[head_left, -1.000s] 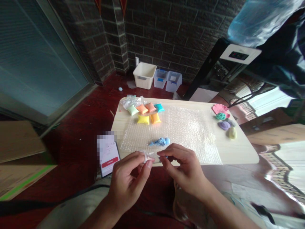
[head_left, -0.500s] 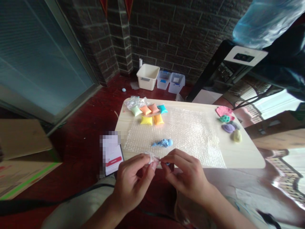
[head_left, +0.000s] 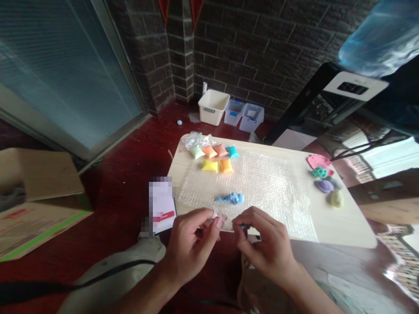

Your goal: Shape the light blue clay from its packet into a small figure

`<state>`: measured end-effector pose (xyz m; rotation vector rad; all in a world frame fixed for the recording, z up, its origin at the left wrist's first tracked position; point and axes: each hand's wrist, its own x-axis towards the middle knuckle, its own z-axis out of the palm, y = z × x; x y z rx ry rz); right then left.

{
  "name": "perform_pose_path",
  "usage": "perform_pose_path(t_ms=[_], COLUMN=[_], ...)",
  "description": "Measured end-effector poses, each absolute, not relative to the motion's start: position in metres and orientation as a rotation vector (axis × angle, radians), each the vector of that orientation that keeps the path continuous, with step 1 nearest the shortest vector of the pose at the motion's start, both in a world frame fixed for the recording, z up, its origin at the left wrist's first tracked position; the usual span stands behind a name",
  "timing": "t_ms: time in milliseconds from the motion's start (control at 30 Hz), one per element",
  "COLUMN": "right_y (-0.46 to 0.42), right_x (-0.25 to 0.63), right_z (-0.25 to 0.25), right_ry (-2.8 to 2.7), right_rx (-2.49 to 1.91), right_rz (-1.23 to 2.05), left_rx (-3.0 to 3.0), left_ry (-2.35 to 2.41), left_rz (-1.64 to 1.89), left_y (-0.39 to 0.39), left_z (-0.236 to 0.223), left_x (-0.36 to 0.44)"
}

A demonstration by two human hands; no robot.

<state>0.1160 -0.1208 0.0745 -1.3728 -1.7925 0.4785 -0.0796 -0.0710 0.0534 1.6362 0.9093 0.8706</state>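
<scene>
My left hand (head_left: 194, 242) pinches a crumpled clear plastic wrapper (head_left: 220, 216) between thumb and forefinger, just off the table's front edge. A short gap to its right, my right hand (head_left: 263, 237) has its fingers curled closed around a small blue piece (head_left: 242, 226), mostly hidden by the fingers. Beyond both hands a lumpy blue clay figure (head_left: 233, 198) with a round end lies on the bubble wrap (head_left: 271, 183). Soft packets stand farther back, among them a yellow packet (head_left: 210, 165), an orange packet (head_left: 225, 165) and a teal packet (head_left: 232, 151).
On the table's (head_left: 355, 226) right side lie a pink clay piece (head_left: 318, 161), a green one (head_left: 319, 172), a purple one (head_left: 324, 186) and a pale yellow one (head_left: 337, 198). A phone (head_left: 166, 205) is at the left edge. Bins (head_left: 214, 109) stand by the wall; a water dispenser (head_left: 353, 85) rises at right.
My hands have drawn apart: the right has come away from the plastic wrapper that the left still holds. The whole view has shifted, so the table appears farther right.
</scene>
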Motion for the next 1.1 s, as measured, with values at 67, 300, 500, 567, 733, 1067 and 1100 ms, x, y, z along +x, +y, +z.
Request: perform_pose_path(t_ms=[67, 300, 500, 567, 733, 1067, 1100], right_y=[-0.121, -0.123, -0.122, -0.121, -0.123, -0.127, -0.127], right_x=[0.116, 0.117, 0.117, 0.116, 0.115, 0.113, 0.113], right_z=[0.075, 0.072, 0.076, 0.079, 0.079, 0.069, 0.068], right_ry=[-1.72, -1.494, -1.683, -1.782, -1.866, -2.086, -2.118], right_rx=[-1.381, -1.392, -1.341, -1.323, -1.297, -1.159, -1.15], right_rz=[0.538, 0.799, 0.667, 0.592, 0.53, 0.061, 0.038], left_rx=[1.538, 1.094, 1.021, 0.991, 0.936, 0.731, 0.705], left_ry=[0.9, 0.903, 0.871, 0.879, 0.887, 0.938, 0.94], left_rz=[0.858, 0.861, 0.853, 0.845, 0.8, 0.752, 0.73], left_y=[-0.07, -0.063, -0.061, -0.062, -0.062, -0.063, -0.063], left_z=[0.052, 0.053, 0.052, 0.052, 0.053, 0.052, 0.052], left_x=[-0.079, -0.073, -0.071, -0.071, -0.071, -0.064, -0.063])
